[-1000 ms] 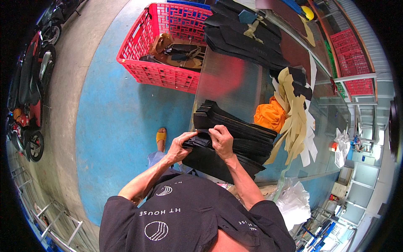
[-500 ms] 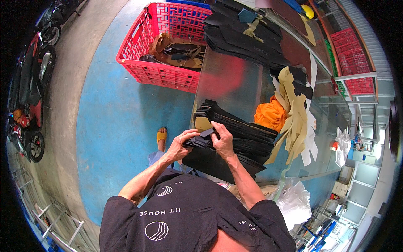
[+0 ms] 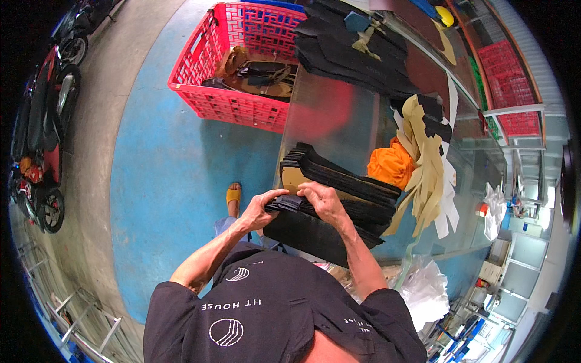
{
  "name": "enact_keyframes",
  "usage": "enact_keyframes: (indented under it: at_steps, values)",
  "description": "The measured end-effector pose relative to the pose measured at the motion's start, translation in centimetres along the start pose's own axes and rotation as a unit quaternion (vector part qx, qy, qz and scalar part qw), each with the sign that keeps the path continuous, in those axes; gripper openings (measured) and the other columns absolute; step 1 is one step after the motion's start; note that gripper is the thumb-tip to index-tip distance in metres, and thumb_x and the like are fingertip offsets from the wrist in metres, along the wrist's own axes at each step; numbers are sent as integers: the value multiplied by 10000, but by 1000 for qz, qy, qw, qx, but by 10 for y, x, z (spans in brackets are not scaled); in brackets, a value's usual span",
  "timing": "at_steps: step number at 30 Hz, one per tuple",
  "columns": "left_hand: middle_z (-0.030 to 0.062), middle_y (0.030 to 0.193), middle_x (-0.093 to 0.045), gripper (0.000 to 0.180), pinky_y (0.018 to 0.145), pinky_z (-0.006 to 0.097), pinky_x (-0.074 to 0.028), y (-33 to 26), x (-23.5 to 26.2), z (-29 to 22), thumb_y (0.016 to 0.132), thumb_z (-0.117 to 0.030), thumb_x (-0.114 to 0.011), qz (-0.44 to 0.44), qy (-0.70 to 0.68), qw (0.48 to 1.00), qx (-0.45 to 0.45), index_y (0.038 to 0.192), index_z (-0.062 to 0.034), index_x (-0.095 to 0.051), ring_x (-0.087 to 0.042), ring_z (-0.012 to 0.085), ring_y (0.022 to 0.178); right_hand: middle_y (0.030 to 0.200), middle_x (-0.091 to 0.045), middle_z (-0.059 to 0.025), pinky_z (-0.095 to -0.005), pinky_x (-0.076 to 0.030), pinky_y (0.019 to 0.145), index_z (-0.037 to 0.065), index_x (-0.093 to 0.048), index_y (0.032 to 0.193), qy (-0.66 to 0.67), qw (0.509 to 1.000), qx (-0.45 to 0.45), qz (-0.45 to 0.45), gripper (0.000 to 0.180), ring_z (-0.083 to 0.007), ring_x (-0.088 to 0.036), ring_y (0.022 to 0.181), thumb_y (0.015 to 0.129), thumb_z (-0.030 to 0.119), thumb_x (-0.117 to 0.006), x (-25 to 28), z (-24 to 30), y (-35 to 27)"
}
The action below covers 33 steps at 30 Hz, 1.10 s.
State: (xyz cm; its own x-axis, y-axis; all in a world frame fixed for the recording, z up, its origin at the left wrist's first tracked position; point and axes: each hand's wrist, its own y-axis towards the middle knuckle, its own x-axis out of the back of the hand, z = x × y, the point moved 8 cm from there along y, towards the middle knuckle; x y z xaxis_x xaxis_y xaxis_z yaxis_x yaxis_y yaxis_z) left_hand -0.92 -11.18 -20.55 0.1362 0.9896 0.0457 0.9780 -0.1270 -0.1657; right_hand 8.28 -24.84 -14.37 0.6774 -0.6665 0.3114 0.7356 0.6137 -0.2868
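A: Where do your black pieces (image 3: 363, 212) lie, with your chest as the middle of the clock and twelve straight ahead?

B: At about one o'clock, packed side by side near the edge of your table (image 3: 357, 121). Ranked like that, they probably let you reach each edge singly.

A: And your left hand (image 3: 259, 209)?

B: Half past eleven, closed over the near bunch's left end, fingers on top; your thumb's grip is partly hidden. It seems to clamp the layers so they don't splay.

A: Your right hand (image 3: 322, 201)?

B: Half past twelve, above the bunch. Your fingers are bent, tips drawn nearly together; I can't tell whether they pinch a layer. Just beyond them a tan face (image 3: 292, 175) shows where the row parts.

A: What's around?

B: Orange cloth (image 3: 390, 164) at one o'clock, beside the row's far end, with tan strips (image 3: 426, 175) just right of it. Your red basket (image 3: 200, 100) stands past the table's left edge, towards half past eleven.
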Motion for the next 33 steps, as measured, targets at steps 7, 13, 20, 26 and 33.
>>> enact_keyframes:
  at_steps: [7, 13, 20, 26, 33]
  values:
    - [149, 1188, -606, 616, 930, 361, -464, 3, -1, -5, 673, 100, -597, -1, 21, 1000, -11, 1261, -71, -526, -596, 288, 1092, 891, -691, -147, -345, -512, 756, 6, -673, 1016, -145, 981, -66, 109, 261, -228, -668, 832, 897, 207, -557, -6, -8, 33]
    - [161, 1202, -593, 677, 935, 403, -460, -2, -4, -12, 650, 98, -594, -1, 61, 996, -70, 1289, -106, -505, -575, 357, 1087, 841, -672, -144, -339, -507, 698, 11, -666, 970, -62, 994, -83, 26, 354, -217, -655, 770, 815, 328, -692, 21, -56, 28]
    - [149, 1205, -595, 722, 983, 404, -432, -13, -9, -13, 610, 98, -606, 11, 75, 996, -41, 1298, -91, -501, -545, 348, 1139, 904, -591, -108, -419, -494, 739, 58, -583, 880, -390, 913, 2, -121, 409, -298, -598, 896, 627, 273, -821, -5, -9, 43]
    - [156, 1192, -604, 715, 982, 383, -441, -13, -10, -14, 605, 133, -600, 0, 67, 997, -30, 1284, -78, -515, -562, 330, 1141, 922, -596, -127, -444, -471, 795, 58, -582, 897, -403, 905, 10, -137, 399, -334, -563, 948, 625, 238, -812, -8, -26, 60]
    - [156, 1166, -616, 679, 957, 348, -455, -8, -9, -8, 629, 145, -576, -7, 52, 998, -19, 1272, -69, -528, -591, 303, 1120, 802, -656, -125, -422, -500, 726, 59, -700, 867, -268, 954, -16, -136, 108, -322, -632, 804, 794, 122, -652, 21, -25, 55]
